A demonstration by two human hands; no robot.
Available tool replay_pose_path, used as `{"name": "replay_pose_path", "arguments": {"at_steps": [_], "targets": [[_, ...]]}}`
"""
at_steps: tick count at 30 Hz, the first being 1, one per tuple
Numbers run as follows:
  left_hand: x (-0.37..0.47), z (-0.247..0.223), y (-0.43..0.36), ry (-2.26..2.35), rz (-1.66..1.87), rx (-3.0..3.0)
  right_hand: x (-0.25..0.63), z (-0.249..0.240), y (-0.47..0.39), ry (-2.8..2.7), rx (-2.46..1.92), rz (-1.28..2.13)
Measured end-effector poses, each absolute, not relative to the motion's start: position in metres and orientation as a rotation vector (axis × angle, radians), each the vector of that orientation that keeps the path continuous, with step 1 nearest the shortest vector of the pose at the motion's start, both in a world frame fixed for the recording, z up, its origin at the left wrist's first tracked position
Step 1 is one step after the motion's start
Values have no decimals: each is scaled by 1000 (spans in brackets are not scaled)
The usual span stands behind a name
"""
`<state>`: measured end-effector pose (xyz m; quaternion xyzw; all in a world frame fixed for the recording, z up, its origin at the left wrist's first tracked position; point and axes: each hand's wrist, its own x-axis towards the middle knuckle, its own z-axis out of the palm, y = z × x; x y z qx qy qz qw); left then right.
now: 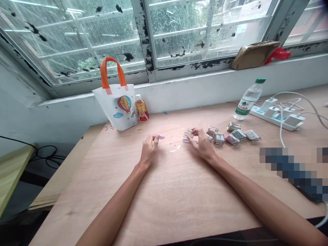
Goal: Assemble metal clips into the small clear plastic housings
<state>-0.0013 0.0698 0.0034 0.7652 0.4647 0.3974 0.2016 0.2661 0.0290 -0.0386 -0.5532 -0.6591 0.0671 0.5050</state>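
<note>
My left hand (150, 147) rests on the table, its fingertips pinched on a small purple piece (161, 137) whose kind I cannot make out. To the right, my right hand (201, 143) grips a small clear plastic box (189, 134) between thumb and fingers. Under that box lies a purple strip-like item (186, 140), partly hidden by the hand. Between both hands are small white slips (178, 147) and a few dark crumbs. Just beyond my right hand sit several small clear boxes (219, 138) in a loose group, some tinted green or purple.
A white bag (115, 109) with orange handles and an orange drink bottle (142, 109) stand by the wall. At the right are a water bottle (247, 99) and a power strip (276, 118) with chargers and cables. A cardboard piece (252, 56) lies on the window sill.
</note>
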Motion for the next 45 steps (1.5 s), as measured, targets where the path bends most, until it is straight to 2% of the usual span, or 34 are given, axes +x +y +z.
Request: {"name": "replay_pose_path", "arguments": {"at_steps": [7,14,18,24,27,33,40,45], "targets": [[6,3,65,1163,1115,2083,264,-28,30,-1743,-1408,1],[26,3,40,1018,1027,2014,225,-13,0,-1924,-1025,119],[30,-2,35,1113,1023,2070,208,-14,-7,-1808,-1000,428],[28,-3,35,1182,1006,2187,204,-10,-12,-1370,-916,1212],[29,-2,33,1171,1061,2195,206,-14,-10,-1185,-850,1386],[32,-5,32,1052,1141,2407,210,-19,-6,-996,-812,1469],[33,-10,33,927,1186,2562,212,-15,-8,-1085,-828,1451],[32,-7,32,1011,1171,2681,215,-18,-8,-1284,-953,1246]]}}
